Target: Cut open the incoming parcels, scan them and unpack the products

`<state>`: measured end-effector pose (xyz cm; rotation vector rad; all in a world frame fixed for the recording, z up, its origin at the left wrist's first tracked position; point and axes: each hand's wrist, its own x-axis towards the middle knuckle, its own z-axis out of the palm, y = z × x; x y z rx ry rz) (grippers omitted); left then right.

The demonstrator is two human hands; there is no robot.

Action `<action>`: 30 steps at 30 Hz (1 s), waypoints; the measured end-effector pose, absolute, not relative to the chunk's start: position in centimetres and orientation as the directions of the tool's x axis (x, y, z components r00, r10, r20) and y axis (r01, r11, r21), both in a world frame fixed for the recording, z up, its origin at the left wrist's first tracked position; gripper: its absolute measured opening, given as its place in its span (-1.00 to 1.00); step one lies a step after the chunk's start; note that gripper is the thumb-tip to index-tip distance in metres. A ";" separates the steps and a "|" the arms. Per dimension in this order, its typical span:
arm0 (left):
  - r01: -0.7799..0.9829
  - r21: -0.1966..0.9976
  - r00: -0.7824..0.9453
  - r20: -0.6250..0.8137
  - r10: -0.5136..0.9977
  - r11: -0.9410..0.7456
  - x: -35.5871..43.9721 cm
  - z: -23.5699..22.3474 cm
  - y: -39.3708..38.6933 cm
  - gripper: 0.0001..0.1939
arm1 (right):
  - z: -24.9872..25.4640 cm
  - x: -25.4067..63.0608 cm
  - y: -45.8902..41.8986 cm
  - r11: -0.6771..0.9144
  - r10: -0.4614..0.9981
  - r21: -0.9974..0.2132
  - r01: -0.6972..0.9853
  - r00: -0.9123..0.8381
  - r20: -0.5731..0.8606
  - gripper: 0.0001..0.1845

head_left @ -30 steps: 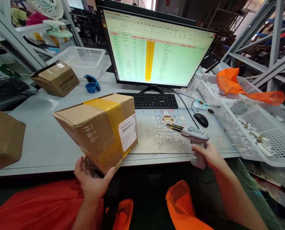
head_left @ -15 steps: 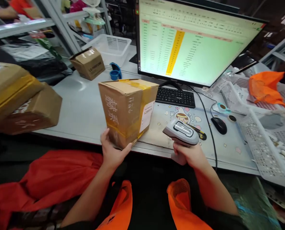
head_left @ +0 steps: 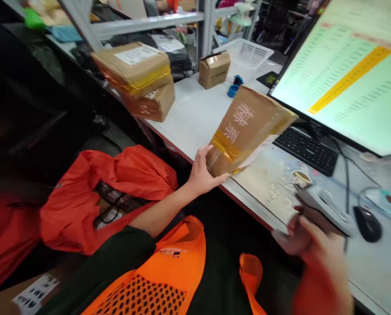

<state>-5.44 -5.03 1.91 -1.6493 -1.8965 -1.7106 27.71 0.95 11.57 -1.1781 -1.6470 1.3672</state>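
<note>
Gripping the carton point(head_left: 246, 127) by its lower end, your left hand point(head_left: 203, 174) is curled partly open, thumb along the bottom edge, likely to bear the weight; the carton tilts just left of the keyboard point(head_left: 307, 151), its white label point(head_left: 258, 151) angled toward it. Your right hand point(head_left: 328, 247), blurred, wraps the scanner point(head_left: 326, 209) by its handle on your side of the keyboard, seemingly leaving the scanner's head free.
</note>
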 end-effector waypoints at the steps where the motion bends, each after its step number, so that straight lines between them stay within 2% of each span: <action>1: 0.737 0.639 -0.411 0.683 0.603 -0.221 -5.2 1.6 -5.0 0.07 | 11.5 26.6 0.9 0.001 0.942 -0.981 0.194 -0.331 -0.065 -0.68; 5: 0.751 0.630 -0.425 0.690 0.586 -0.198 -5.0 0.6 -4.6 0.08 | 11.3 23.9 2.2 -0.106 0.945 -0.989 0.102 -0.299 -0.132 -0.64; 16: 0.770 0.614 -0.423 0.695 0.581 -0.174 -5.2 0.6 -4.6 0.11 | 12.0 23.8 2.5 -0.120 0.948 -0.991 0.057 -0.290 -0.131 -0.60; 30: 0.625 0.768 -0.547 0.560 0.622 -0.143 -5.8 -0.3 -4.8 0.13 | 12.6 21.4 2.8 -0.104 0.925 -0.989 0.110 -0.355 -0.137 -0.67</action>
